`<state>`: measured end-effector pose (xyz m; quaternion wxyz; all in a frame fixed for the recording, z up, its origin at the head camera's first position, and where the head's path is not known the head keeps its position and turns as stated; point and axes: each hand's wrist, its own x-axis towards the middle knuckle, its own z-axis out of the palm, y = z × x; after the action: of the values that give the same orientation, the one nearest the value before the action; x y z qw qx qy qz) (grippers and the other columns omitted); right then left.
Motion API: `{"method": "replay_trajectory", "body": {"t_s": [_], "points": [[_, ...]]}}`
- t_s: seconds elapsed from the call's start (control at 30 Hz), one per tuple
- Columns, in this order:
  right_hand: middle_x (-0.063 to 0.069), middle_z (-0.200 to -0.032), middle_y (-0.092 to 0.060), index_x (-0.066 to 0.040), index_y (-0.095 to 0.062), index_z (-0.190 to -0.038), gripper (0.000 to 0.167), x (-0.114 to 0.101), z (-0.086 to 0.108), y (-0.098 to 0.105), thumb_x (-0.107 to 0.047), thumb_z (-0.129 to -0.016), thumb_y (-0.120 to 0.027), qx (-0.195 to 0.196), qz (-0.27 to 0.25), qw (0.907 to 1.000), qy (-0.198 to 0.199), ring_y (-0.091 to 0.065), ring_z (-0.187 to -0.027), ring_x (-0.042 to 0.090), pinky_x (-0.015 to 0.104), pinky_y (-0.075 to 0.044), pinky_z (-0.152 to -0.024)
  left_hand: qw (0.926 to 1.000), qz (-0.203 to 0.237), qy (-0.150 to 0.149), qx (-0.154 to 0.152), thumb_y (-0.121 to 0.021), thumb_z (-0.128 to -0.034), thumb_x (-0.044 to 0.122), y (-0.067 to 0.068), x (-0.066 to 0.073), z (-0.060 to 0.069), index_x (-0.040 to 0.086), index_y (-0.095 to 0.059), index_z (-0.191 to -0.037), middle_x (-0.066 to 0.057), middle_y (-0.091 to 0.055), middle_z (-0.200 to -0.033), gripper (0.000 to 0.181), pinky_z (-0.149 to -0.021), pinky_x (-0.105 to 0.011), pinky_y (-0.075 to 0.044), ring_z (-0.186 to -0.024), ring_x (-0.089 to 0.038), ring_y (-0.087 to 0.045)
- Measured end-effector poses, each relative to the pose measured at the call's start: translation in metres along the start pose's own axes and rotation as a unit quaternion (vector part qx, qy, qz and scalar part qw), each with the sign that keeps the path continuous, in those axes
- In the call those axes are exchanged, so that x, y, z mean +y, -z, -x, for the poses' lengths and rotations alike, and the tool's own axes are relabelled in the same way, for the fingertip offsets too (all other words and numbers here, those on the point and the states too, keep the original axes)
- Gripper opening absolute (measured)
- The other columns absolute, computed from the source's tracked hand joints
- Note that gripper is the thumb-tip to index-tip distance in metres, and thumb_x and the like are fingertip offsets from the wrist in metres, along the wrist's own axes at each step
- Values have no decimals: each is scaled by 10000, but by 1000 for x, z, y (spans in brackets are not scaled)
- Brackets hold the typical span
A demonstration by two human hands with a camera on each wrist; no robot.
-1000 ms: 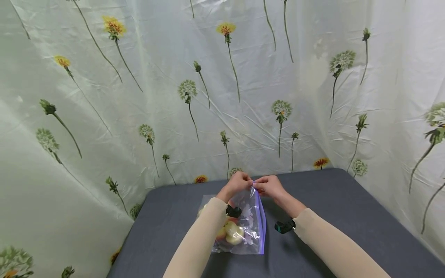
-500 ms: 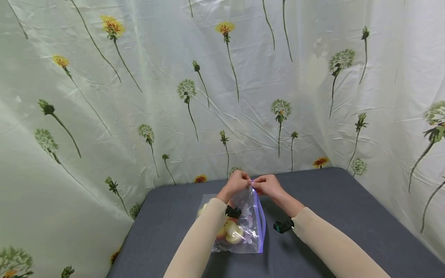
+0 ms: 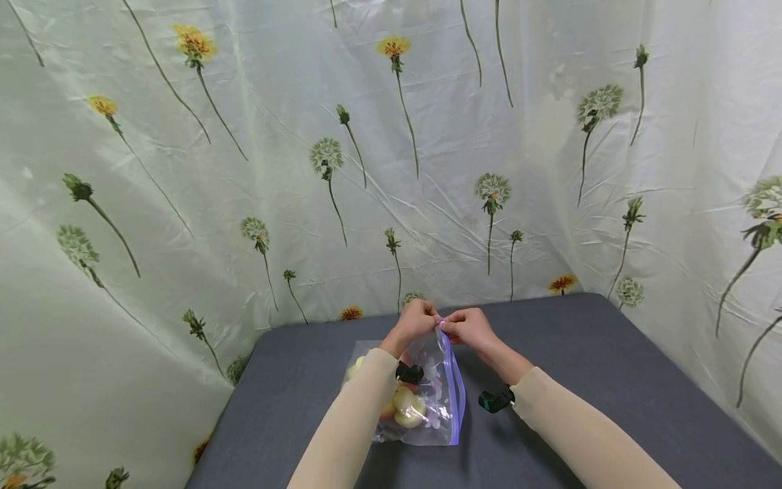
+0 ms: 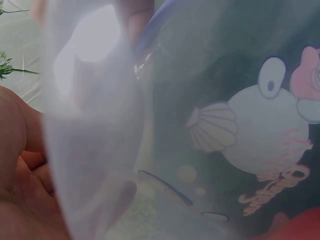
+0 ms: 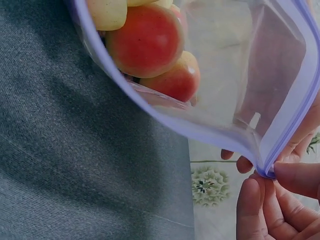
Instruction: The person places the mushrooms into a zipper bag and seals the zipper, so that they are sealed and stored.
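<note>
A clear zip bag (image 3: 427, 435) with a purple seal (image 3: 457, 407) lies on the table, holding several yellow-and-red fruits (image 3: 408, 407) that look like apples. At the seal's far end, my left hand (image 3: 417, 322) grips the bag's corner. Close against it, my right hand (image 3: 475, 329) pinches the same end of the seal between thumb and fingers (image 5: 250, 205). Seen from the right wrist, the bag's mouth gapes between its purple edges (image 5: 200, 137), with red-blushed fruit (image 5: 145, 40) inside. Printed cartoon figures (image 4: 265, 130) on the plastic fill much of the left wrist view.
The table (image 3: 299, 407) has a dark grey cover. Behind it and at the sides hangs a pale curtain (image 3: 366, 204) printed with dandelions. A black wrist device (image 3: 496, 399) sits by the right sleeve and another (image 3: 409, 372) by the left.
Both hands stay at the bag's far corner, shifting very slightly left in the head view. The purple edges look a little farther apart than one second ago.
</note>
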<state>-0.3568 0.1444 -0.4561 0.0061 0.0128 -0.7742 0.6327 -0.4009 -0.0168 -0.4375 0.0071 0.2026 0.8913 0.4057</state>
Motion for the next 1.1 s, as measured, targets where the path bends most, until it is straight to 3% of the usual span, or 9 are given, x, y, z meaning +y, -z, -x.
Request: {"method": "replay_trajectory", "body": {"t_s": [0.53, 1.1], "points": [[90, -828, -717, 49, -747, -972, 120, 5, 10, -5, -57, -927, -714, 185, 238, 9995, 127, -688, -687, 182, 455, -583, -727, 9993, -10, 121, 364, -667, -916, 73, -2, -5, -2, 71, -688, -729, 14, -573, -689, 189, -571, -255, -387, -635, -125, -485], [74, -808, -719, 6, -759, -932, 81, 4, 22, -5, -69, -917, -731, 266, 409, 9986, 221, -685, -678, 188, 471, -581, -730, 9986, 109, 267, 440, -657, -963, 115, -5, -5, -3, 86, -686, -769, -2, -599, -737, 199, -571, -265, -415, -651, -133, -512]]}}
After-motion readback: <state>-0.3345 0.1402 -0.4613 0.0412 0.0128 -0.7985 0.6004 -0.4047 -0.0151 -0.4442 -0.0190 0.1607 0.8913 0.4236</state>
